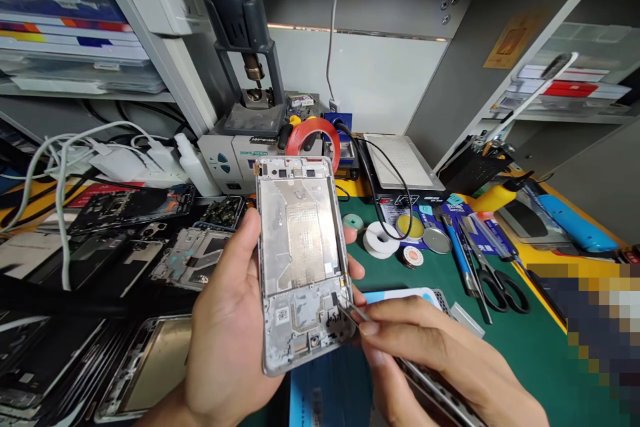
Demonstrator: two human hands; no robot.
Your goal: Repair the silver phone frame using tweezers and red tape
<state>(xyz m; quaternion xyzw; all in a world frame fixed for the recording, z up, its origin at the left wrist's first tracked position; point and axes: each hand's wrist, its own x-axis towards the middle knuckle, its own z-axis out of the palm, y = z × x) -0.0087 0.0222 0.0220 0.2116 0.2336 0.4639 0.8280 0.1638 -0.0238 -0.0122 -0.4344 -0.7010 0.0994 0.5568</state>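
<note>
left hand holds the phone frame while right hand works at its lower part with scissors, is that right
Not scissors: the right hand holds tweezers at the lower part of the phone frame, as the head view shows; the scissors lie on the mat. The left hand holds the frame.

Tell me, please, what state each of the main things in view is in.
Left hand: gripping the phone frame by its edges
Phone frame: screenless, inner side showing, tilted up
Right hand: closed on the tweezers
Tweezers: tips at the frame's lower right
Scissors: lying flat
Red tape roll: standing on edge
White bottle: upright, leaning in view
</note>
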